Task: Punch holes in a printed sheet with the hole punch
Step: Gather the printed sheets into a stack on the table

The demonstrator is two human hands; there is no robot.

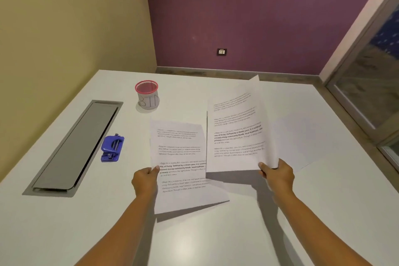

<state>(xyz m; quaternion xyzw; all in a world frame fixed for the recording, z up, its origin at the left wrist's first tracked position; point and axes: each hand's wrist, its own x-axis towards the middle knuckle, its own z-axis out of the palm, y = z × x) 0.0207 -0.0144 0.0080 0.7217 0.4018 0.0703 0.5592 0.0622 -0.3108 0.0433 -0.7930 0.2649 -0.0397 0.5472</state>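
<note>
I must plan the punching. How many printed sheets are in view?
2. The left sheet is held by the left hand, low over the table. The right sheet is raised in the right hand. More may hide behind it.

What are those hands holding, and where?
The left hand pinches one white printed paper sheet at its left edge; the right hand pinches a second sheet at its bottom right corner.

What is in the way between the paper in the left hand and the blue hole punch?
Nothing visible. Only white table lies between the sheet in the left hand and the hole punch; the cup stands farther back.
</note>
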